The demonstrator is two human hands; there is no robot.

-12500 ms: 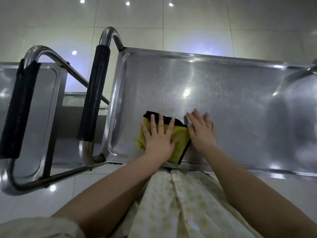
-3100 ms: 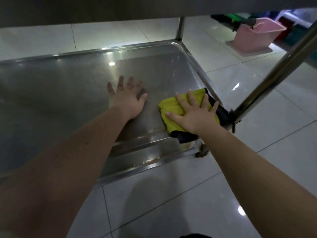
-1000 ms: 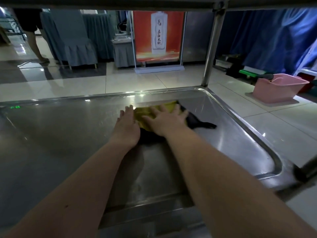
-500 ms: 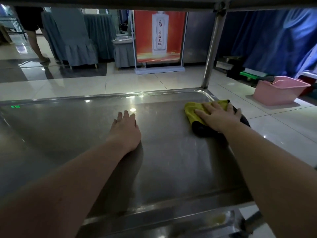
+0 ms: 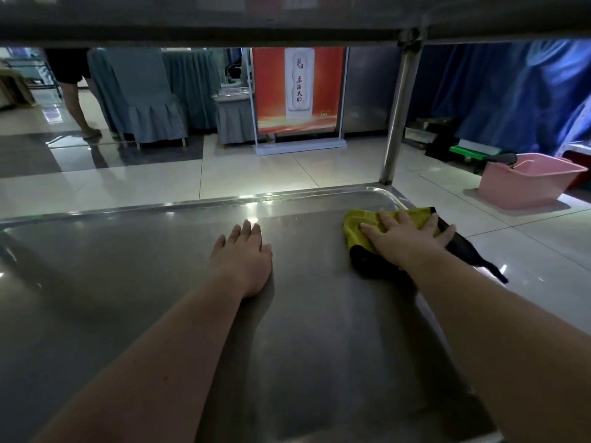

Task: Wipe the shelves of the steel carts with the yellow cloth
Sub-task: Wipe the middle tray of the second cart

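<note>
Yellow black-edged cloth (image 5: 354, 227) has slid rightward, perhaps overhanging the steel shelf (image 5: 128, 266); right hand (image 5: 406, 239) presses it, left hand (image 5: 243, 260) lies flat, fingers straight.

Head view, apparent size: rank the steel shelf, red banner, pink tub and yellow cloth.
1. steel shelf
2. red banner
3. pink tub
4. yellow cloth: the right hand covers part, so tub versus cloth is unsure.

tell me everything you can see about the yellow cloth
The yellow cloth is a soft, plush-looking rag, yellow on top with a black underside or border. It lies bunched near the far right corner of the cart's lower steel shelf, and a black tail trails past the shelf's right edge. The right hand presses flat on it with fingers spread. The left hand rests on bare steel, apart from it.
</note>
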